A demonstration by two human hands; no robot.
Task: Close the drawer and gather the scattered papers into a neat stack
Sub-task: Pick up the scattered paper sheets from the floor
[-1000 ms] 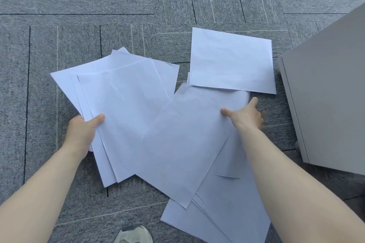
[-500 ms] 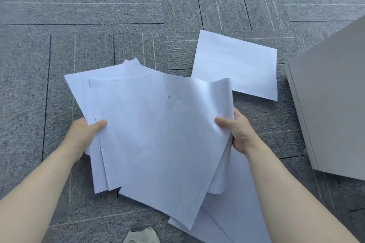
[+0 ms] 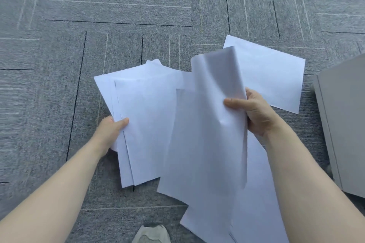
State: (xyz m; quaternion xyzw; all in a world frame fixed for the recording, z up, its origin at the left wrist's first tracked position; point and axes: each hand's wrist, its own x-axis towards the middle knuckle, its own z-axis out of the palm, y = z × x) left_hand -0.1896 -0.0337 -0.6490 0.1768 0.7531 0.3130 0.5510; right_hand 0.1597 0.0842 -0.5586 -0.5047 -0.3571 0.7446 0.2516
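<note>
The fingers (image 3: 235,102) of the right hand (image 3: 254,112) are closed on the right edge of a thin white sheet of paper that bends upward (image 3: 213,124); the thumb presses on its top face and the other fingers are hidden under it, so the sheet lies between them. The fingers (image 3: 122,122) of the left hand (image 3: 110,130) are closed on the left edge of a loose bundle of white paper sheets (image 3: 146,124), thumb on top, the rest behind. The paper looks very light and soft: the lifted sheet curls over at its far end and has a small dent near the thumb, so I judge it will crease easily and slide on the other sheets. A hold on the long edge, with a flat pinch, seems the safest place. More white sheets (image 3: 256,203) lie on the grey carpet floor (image 3: 59,65) below the right forearm, and one separate white sheet (image 3: 276,77) lies flat farther away, just beyond the right hand. The two held groups overlap in the middle but are not yet aligned. At the right edge stands a grey cabinet (image 3: 345,124); whether its drawer is shut I cannot tell.
</note>
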